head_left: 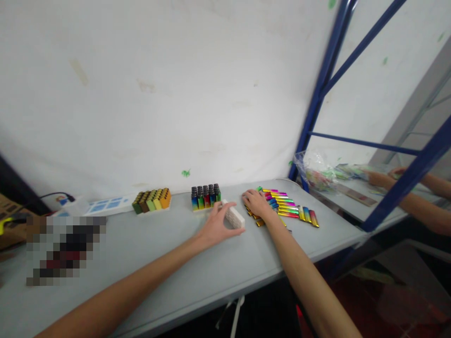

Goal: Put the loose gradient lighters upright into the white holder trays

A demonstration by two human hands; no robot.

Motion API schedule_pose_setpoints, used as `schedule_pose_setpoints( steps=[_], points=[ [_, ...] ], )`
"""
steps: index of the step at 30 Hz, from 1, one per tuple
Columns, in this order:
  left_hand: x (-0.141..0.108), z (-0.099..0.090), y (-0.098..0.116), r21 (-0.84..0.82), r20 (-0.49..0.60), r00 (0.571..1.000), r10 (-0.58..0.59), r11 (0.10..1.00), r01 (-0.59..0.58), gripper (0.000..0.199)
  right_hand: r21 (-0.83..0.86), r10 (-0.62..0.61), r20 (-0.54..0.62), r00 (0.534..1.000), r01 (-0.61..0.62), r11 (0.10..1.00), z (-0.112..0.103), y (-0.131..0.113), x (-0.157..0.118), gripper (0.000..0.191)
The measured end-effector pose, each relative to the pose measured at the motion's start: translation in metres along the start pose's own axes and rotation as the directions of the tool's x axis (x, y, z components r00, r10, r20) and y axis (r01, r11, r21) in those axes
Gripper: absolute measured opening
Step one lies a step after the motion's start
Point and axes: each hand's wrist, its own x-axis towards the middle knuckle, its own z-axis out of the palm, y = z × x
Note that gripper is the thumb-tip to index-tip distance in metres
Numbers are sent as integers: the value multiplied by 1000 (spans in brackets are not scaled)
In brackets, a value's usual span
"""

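Observation:
My left hand [219,225] spans a white block-like holder [234,215], thumb at its near end and fingers at the far end; it stands tilted on the grey table. My right hand [256,203] curls its fingers over the left end of a pile of shiny, metallic-coloured lighters [287,205], hiding part of them. Left of the white holder, a block of blue, green and red lighters [206,198] stands upright, black tops up. Further left, green and orange lighters [152,201] stand in a pale tray.
A few lighters [308,216] lie apart at the pile's right. A blue metal frame [319,94] rises at the table's right end. Beyond it are a plastic bag [317,171] and another person's arms [412,199]. White blue-patterned packaging [109,204] lies at the left by the wall.

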Motion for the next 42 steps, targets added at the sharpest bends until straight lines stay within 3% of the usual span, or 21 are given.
schedule_pose_setpoints(
  steps=[4, 8, 11, 15, 17, 19, 22, 27, 32, 36, 42],
  points=[
    [-30, -26, -4, 108, -46, 999, 0, 994, 5, 65, 27, -16, -30, 999, 17, 999, -9, -4, 3, 36],
    [-58, -54, -21, 204, 53, 998, 33, 978, -43, 55, 118, -116, -127, 985, 131, 984, -18, -19, 7, 38],
    [-79, -69, -37, 317, 78, 996, 44, 946, -67, 59, 136, -247, -168, 954, 271, 953, -25, -45, 14, 39],
    [-103, -86, -50, 405, 118, 993, 18, 912, -64, 74, 132, -418, -199, 887, 447, 885, -35, -96, 37, 57],
    [-111, -96, -51, 443, 146, 989, -15, 895, -52, 76, 97, -462, -168, 871, 481, 871, -36, -119, 53, 69],
    [-117, -106, -51, 479, 148, 988, -47, 878, -29, 67, 55, -481, -67, 874, 485, 873, -33, -136, 67, 75],
    [-119, -117, -54, 523, 132, 987, -89, 852, 6, 52, 18, -469, 47, 882, 469, 883, -26, -147, 77, 77],
    [-104, -118, -63, 628, 109, 980, -165, 776, 61, 48, -55, -367, -4, 930, 366, 929, -23, -141, 61, 75],
    [-70, -114, -77, 698, 92, 982, -164, 714, 54, 44, -75, -195, 0, 981, 194, 978, -29, -131, 40, 70],
    [-37, -107, -98, 732, 145, 984, -99, 681, -39, 36, -79, -50, -27, 998, 48, 996, -30, -128, 29, 69],
    [10, -89, -107, 675, 72, 983, -170, 734, 77, 27, -48, 94, 20, 995, -93, 995, -39, -128, 24, 71]
  ],
)
